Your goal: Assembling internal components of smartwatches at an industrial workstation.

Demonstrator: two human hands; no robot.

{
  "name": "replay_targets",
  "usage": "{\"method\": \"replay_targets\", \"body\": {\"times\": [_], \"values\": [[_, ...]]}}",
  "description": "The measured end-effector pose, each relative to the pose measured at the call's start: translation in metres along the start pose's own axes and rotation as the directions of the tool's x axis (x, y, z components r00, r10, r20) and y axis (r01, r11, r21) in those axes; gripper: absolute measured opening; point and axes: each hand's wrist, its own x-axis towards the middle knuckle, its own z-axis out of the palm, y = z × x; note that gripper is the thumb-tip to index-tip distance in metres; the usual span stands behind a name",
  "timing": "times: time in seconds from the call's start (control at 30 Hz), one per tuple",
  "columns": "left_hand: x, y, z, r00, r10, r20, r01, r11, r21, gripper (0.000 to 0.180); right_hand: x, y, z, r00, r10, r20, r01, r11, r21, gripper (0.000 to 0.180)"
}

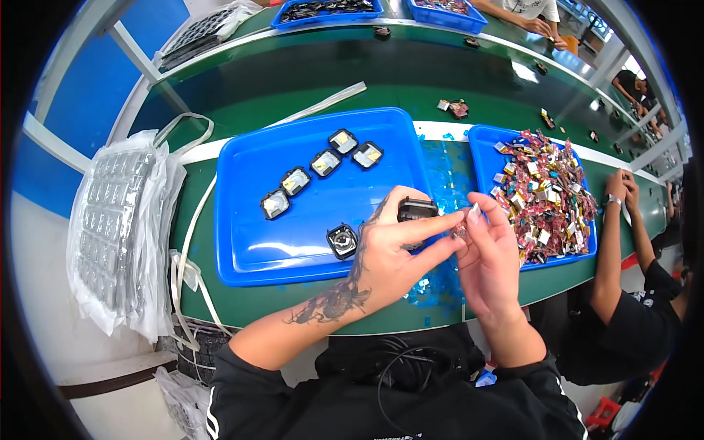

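Note:
My left hand [396, 246] is closed around a small black square case [418, 210], tucked against its curled fingers. Its thumb and forefinger reach right and meet the fingertips of my right hand [490, 253]. Pinched by those right fingertips is a tiny pale part [474, 213]; its kind is too small to tell. A reddish bit shows just below, between the two hands. Left of my left wrist, a black square case with a round inner part [342, 240] lies in the blue tray [249, 257]. Several cases with white-and-yellow inserts [325, 163] lie farther back in it.
A second blue tray [480, 150] at right is heaped with small wired circuit boards [546, 194]. Blue film scraps [433, 286] litter the green table between the trays. Bagged clear plastic trays [121, 227] stand at left. Another person's hands [622, 189] are at far right.

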Motion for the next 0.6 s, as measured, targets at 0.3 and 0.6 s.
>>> {"method": "replay_targets", "body": {"times": [0.3,0.6], "values": [[0.0,-0.003,-0.008,0.973,-0.187,0.133,0.201,0.974,-0.105,0.011,0.006,-0.03,0.008,0.799,-0.437,0.412,0.566,0.316,-0.762,0.02],[0.001,-0.003,-0.007,0.969,-0.105,0.225,0.104,0.994,0.018,0.009,0.01,-0.04,0.008,0.904,-0.085,0.418,0.418,0.377,-0.827,0.011]]}}
